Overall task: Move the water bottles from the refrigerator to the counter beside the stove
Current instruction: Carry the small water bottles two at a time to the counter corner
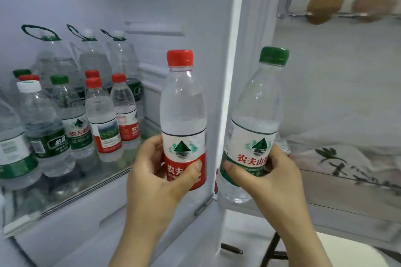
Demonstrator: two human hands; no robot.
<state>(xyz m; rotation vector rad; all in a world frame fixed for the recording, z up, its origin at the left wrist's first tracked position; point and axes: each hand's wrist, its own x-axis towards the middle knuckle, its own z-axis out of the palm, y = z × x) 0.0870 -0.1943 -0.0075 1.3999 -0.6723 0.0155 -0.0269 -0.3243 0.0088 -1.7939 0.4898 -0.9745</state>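
Fingers [152, 145] of left hand [156, 171] curl round red-cap bottle [183, 115], frame centre. Right hand [269, 178] wraps green-cap bottle [256, 115], 3 o'clock. Both upright, off shelf [65, 197]. Other bottles [102, 119] at 9 o'clock. Risk: low grips on possibly damp plastic, so slip or tip during carry.

My left hand [152, 171] holds a red-capped water bottle [183, 115] upright; my right hand [267, 175] holds a green-capped bottle [253, 119], before the open refrigerator's glass shelf [71, 193] crowded with bottles [65, 115].
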